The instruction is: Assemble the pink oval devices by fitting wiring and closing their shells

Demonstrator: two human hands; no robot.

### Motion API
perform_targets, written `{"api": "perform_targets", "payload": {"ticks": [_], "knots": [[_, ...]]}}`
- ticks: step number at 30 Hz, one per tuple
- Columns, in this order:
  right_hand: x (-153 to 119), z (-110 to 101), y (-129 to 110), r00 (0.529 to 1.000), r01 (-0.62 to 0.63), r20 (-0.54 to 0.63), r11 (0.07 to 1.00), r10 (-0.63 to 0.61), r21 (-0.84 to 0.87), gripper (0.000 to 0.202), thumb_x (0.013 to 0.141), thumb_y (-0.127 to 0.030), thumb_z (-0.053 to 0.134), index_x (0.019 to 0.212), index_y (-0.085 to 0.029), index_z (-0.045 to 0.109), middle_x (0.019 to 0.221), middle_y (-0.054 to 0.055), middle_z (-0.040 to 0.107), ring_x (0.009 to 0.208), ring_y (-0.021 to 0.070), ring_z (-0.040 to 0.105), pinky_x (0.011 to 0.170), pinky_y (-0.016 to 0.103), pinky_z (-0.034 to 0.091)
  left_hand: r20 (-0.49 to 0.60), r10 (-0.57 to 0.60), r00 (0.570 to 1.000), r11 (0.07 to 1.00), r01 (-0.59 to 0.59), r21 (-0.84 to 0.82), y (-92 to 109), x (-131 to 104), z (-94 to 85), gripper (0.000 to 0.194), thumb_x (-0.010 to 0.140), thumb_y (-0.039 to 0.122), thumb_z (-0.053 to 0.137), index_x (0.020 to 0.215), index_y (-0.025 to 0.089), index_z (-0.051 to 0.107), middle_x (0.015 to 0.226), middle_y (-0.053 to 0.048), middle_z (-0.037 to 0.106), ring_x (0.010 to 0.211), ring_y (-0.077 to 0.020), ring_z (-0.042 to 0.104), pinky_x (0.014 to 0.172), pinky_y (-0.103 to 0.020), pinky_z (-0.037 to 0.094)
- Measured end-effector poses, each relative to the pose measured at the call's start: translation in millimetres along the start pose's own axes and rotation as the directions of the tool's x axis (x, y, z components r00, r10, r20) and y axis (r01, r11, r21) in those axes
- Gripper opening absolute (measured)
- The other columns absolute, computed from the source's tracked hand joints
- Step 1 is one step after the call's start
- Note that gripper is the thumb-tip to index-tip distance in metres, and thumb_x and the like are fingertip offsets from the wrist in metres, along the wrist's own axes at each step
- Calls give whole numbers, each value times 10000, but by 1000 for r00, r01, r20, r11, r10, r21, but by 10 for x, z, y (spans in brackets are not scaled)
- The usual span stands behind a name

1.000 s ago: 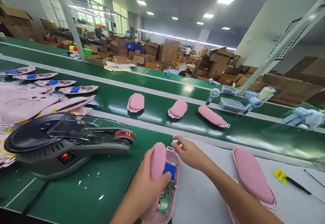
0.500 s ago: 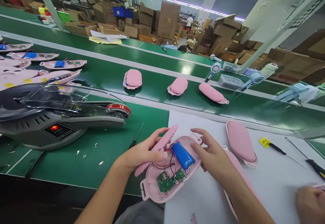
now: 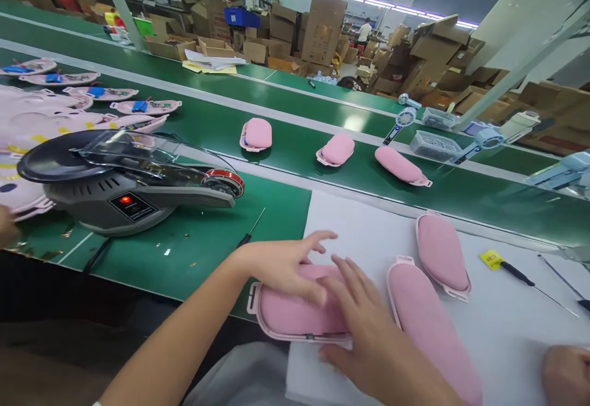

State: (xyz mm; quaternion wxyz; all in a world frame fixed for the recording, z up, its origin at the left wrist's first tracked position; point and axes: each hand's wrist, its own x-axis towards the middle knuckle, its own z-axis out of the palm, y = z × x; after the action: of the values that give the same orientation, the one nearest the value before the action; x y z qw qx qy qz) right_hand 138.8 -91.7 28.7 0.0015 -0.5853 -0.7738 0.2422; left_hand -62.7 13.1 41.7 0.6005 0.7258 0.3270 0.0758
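Observation:
A pink oblong case [image 3: 295, 314] with a loop at its left end lies under both hands, at the table's front edge. Its soft-looking lid covers the inside, and a dark spot shows along the near seam. My left hand [image 3: 286, 268] rests across the lid, thumb on top, fingers stretched apart past the far rim. Around the case's right end is my right hand [image 3: 369, 332], its fingers on the lid and its thumb at the near rim; that end is partly hidden. To the right lie another long pink case [image 3: 433, 332] and a shorter pink one [image 3: 443, 251].
A grey dispenser [image 3: 133, 203] with a red light stands left; a screwdriver [image 3: 251, 231] lies near it. Another screwdriver [image 3: 519, 273] lies right, near another person's hand [image 3: 566, 372]. Three pink cases, including one [image 3: 257, 134], sit on the green conveyor [image 3: 295, 126].
The lid, earlier held tilted beside the case in my left hand, now covers the blue battery and circuit board. The case has turned level, and my view has shifted left.

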Motion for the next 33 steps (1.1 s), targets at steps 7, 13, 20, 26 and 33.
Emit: {"api": "perform_targets", "payload": {"ticks": [7, 13, 20, 26, 33], "knots": [[239, -79, -42, 992, 94, 82, 995, -97, 40, 689, 645, -165, 641, 1301, -260, 452, 1478, 63, 318, 1361, 308, 241, 1075, 525, 320, -739, -327, 589, 941, 129, -313, -348, -657, 581, 547, 831, 598, 493, 1224, 220, 533, 1244, -126, 562, 1092, -287, 545, 938, -412, 418], [181, 34, -91, 999, -17, -46, 972, 28, 234, 669, 654, -247, 665, 1288, -274, 452, 1329, 62, 445, 1222, 287, 408, 1015, 475, 400, -678, -274, 682, 666, -374, -646, -578, -491, 1010, 955, 709, 443, 741, 1472, 258, 198, 1413, -133, 437, 1206, -279, 496, 962, -349, 446], [55, 121, -300, 975, -69, -86, 647, 205, 759, 685, 722, -458, 667, 1327, -253, 420, 1238, 80, 550, 1069, 245, 566, 876, 357, 502, -674, -45, 737, 454, -586, -671, -332, -92, 860, 950, 676, 520, 751, 1460, 306, 258, 1424, -91, 451, 1226, -305, 488, 1001, -364, 421], [-5, 50, -322, 964, -12, -126, 509, 235, 860, 569, 861, -606, 466, 1242, -188, 529, 1108, 98, 653, 940, 209, 622, 777, 263, 515, -470, -88, 878, 125, -458, -880, -294, 10, 805, 631, 723, 488, 681, 1253, 164, 572, 1136, -119, 673, 1095, -340, 595, 968, -449, 445], [-113, 119, -241, 811, -83, -467, 858, 354, 506, 387, 931, -484, 365, 1012, -201, 616, 826, 51, 686, 598, 166, 632, 560, 242, 508, -284, -195, 939, -8, -291, -957, -531, 20, 690, 508, 738, 442, 653, 1113, 100, 659, 990, -134, 725, 1028, -344, 637, 952, -474, 458]]}}
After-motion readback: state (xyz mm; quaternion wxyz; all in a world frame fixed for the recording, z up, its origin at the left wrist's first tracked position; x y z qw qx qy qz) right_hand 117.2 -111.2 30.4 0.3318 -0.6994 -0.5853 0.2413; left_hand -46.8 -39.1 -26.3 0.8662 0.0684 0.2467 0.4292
